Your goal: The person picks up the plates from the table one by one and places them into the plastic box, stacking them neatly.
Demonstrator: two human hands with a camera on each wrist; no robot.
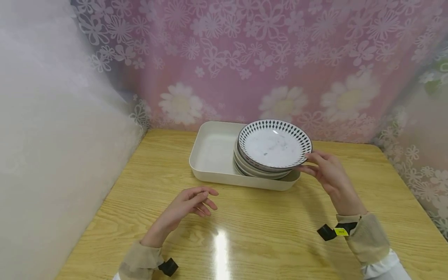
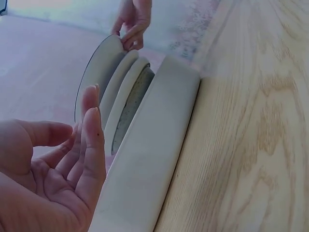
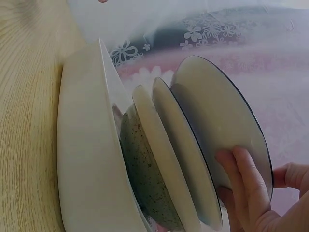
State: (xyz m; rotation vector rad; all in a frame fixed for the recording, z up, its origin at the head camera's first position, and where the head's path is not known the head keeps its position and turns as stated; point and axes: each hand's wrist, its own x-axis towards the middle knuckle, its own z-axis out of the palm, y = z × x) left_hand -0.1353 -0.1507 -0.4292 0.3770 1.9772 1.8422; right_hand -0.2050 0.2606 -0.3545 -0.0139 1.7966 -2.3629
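Note:
My right hand pinches the right rim of a white plate with a black diamond border, thumb above and fingers underneath. In the right wrist view that plate tilts up from the stack, with a gap on the hand's side. Below it are more pale dishes and a speckled green bowl, stacked in the right part of a cream rectangular bin. My left hand hovers in front of the bin, fingers loosely bent and holding nothing; the left wrist view shows its palm and thumb apart.
The bin stands on a wooden table near its back edge. Behind hangs a pink flowered curtain, and a pale sheet drapes the left side. Flowered cloth borders the table on the right.

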